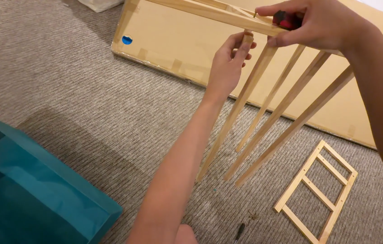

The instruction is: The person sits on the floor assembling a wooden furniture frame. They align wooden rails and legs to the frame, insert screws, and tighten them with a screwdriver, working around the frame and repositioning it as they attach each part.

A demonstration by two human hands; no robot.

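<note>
Fingers of L hand (227, 63) pinch a leg top on the pale wood frame (264, 90) held above carpet, R hand (313, 22) curled round a red-handled tool (286, 19); frame prob light, stiff, slim—best gripped at the rail.

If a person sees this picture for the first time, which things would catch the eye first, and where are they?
Most striking is the pale wooden frame held up at top centre, its four slats fanning down towards the grey carpet. The left hand grips one slat near its top, while the right hand closes on a red-handled tool at the top rail. A teal box fills the lower left corner, and a small ladder-like wooden frame lies at lower right.
</note>
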